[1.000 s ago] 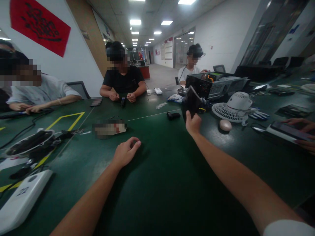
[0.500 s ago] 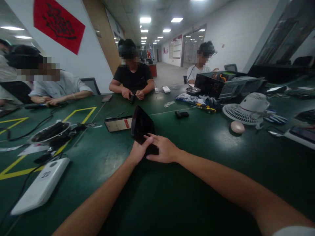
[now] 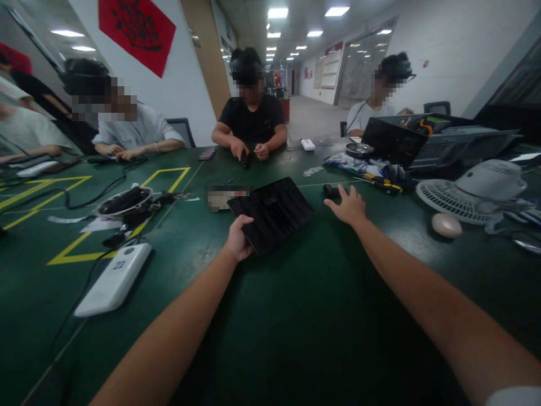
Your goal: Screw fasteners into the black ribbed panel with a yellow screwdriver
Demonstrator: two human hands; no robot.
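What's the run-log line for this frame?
left hand: grips black panel corner | right hand: open, by small black part | surface: green table

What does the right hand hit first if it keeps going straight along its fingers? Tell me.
Probably the small black object on the green table: the right hand is open, its fingertips just short of it. Depth is hard to judge, so contact cannot be ruled out.

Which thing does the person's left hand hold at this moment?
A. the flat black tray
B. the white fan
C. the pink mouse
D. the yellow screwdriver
A: the left hand grips the near corner of the flat black tray lying on the green table, while the right hand is open and apart from it.
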